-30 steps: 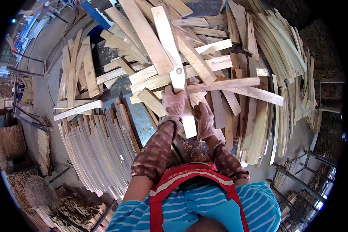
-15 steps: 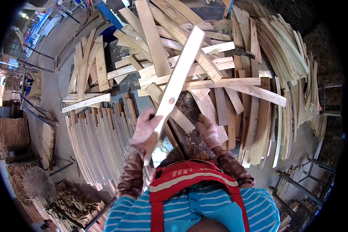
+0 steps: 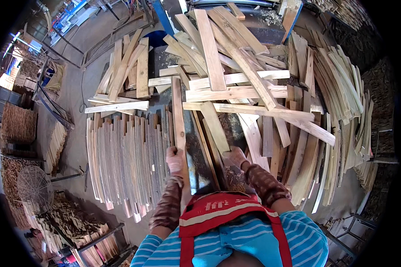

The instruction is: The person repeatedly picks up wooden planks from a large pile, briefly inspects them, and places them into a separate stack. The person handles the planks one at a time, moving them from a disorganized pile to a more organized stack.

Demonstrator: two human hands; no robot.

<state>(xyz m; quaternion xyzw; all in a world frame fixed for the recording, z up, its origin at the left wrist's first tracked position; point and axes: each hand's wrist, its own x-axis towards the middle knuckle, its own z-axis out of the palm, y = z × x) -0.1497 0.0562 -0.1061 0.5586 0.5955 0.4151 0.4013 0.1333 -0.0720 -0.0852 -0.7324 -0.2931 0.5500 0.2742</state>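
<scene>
My gloved left hand (image 3: 175,161) is closed round a long narrow wooden board (image 3: 178,118) with a dark knot in it. That board points away from me, at the right side of a row of upright-edged boards (image 3: 129,153). To the right, my gloved right hand (image 3: 236,157) is closed on the near end of a second, paler plank (image 3: 215,127). The far end of this plank lies under a board (image 3: 249,109) that crosses the heap. Its fingertips are partly hidden at the plank's end.
A loose heap of planks (image 3: 236,92) lies crosswise on the dark table ahead. More boards (image 3: 338,93) stand stacked to the right. At the left are a round wire fan (image 3: 34,189), a smaller board pile (image 3: 122,73) and bundled stacks (image 3: 18,130).
The knotted board in my left hand has swung from a slant across the heap to lie beside the row at left. My right hand has taken hold of a paler plank.
</scene>
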